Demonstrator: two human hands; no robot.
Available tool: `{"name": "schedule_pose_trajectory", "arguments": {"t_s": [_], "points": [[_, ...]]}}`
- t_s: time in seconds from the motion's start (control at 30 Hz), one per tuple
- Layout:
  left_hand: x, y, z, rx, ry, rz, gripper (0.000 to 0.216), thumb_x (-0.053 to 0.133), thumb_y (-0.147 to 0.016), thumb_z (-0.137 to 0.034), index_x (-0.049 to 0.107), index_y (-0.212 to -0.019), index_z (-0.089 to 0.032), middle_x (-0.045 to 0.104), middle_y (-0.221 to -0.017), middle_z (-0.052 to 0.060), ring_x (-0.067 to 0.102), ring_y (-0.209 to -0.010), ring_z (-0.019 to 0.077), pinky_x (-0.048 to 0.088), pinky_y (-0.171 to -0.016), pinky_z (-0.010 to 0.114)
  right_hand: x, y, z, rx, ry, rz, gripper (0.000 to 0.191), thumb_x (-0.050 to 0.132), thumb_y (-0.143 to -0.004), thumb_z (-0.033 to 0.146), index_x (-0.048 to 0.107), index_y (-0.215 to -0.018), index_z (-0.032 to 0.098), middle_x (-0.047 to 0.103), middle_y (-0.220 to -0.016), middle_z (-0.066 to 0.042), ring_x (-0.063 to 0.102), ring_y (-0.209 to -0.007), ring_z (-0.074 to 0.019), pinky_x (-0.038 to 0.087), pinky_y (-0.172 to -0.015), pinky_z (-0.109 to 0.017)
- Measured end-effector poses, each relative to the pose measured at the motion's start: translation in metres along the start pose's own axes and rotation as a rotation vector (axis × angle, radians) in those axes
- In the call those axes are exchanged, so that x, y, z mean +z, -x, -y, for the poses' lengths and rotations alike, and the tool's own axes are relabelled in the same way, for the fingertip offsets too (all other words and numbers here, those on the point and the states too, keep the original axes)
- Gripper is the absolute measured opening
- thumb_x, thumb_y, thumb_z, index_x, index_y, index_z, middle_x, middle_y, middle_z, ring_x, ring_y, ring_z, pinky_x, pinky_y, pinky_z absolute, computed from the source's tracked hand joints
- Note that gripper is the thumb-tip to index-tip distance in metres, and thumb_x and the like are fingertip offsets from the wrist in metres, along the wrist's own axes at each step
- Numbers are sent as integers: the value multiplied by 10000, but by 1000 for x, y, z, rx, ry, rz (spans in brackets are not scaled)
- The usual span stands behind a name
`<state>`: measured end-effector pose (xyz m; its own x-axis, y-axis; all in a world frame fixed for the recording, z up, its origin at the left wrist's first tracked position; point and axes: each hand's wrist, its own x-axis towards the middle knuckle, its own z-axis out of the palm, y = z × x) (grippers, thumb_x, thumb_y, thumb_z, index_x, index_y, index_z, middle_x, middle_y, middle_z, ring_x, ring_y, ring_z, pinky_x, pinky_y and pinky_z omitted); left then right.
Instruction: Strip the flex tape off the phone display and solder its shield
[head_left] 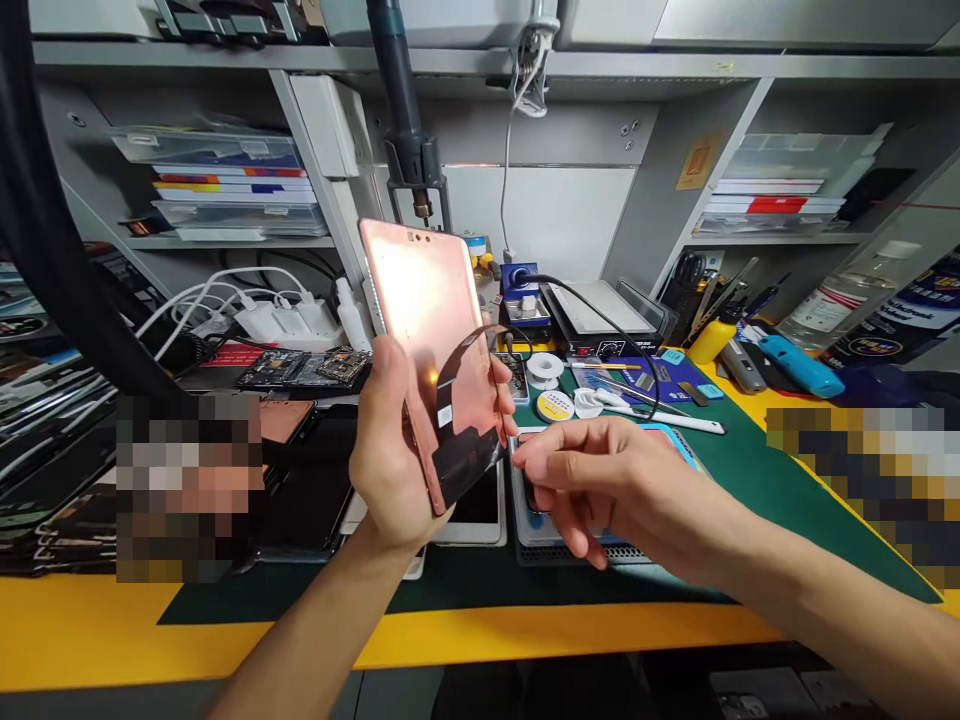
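Observation:
A phone screen panel (427,300) with a shiny copper-coloured back stands tilted in my left hand (386,450). My thumb lies along its left edge and the fingers wrap round its right edge. A dark flex cable (442,390) with a small white label curves over the lower part of the panel, above a black strip at the bottom. My right hand (592,470) is just right of the panel's lower corner, with thumb and index finger pinched together. Whether anything is between those fingertips cannot be made out. A clear-lidded tray (525,535) lies under my right hand.
A white-framed device (487,510) lies behind my left wrist. On the green mat (757,480) are a solder spool (545,370), a yellow-lidded tin (555,405) and tweezers. Phone parts (300,500) are stacked at left. A black tube (67,250) arches across the upper left.

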<state>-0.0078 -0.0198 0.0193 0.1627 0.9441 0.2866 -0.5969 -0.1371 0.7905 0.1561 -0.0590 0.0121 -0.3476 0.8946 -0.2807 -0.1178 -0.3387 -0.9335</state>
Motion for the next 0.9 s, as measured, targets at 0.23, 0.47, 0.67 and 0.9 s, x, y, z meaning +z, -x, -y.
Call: {"name": "schedule_pose_trajectory", "arguments": {"t_s": [0.23, 0.47, 0.67, 0.9], "points": [[-5, -6, 1, -204, 103, 36, 640, 337, -1003, -652, 720, -1055, -142, 729, -810, 116, 696, -666, 230, 559, -570, 320, -8, 3, -15, -1196, 1258, -261, 265, 661, -949, 72, 735, -1199, 119, 666, -1070, -150, 650, -792, -140, 551, -592, -241], [-10, -9, 5, -295, 226, 39, 470, 502, -970, -582, 742, -1022, -181, 777, -869, 127, 766, -848, 338, 635, -653, 430, -19, 2, -12, -1239, 1367, -185, 280, 694, -949, 83, 700, -1222, 141, 641, -1205, -155, 638, -893, -150, 549, -655, -264], [-8, -8, 5, -316, 159, -42, 445, 536, -964, -559, 722, -1162, -207, 791, -953, 121, 770, -906, 369, 645, -641, 452, -17, 3, -10, -1222, 1429, -154, 209, 689, -955, 87, 734, -1150, 143, 681, -1088, -126, 604, -816, -152, 467, -577, -270], [-8, -7, 7, -357, 205, -6, 441, 577, -949, -560, 720, -1157, -198, 803, -972, 97, 781, -869, 342, 646, -668, 429, -16, 2, -7, -1320, 1499, -146, 162, 680, -937, 53, 703, -1088, 106, 709, -1014, -137, 575, -740, -145, 459, -563, -268]]}}
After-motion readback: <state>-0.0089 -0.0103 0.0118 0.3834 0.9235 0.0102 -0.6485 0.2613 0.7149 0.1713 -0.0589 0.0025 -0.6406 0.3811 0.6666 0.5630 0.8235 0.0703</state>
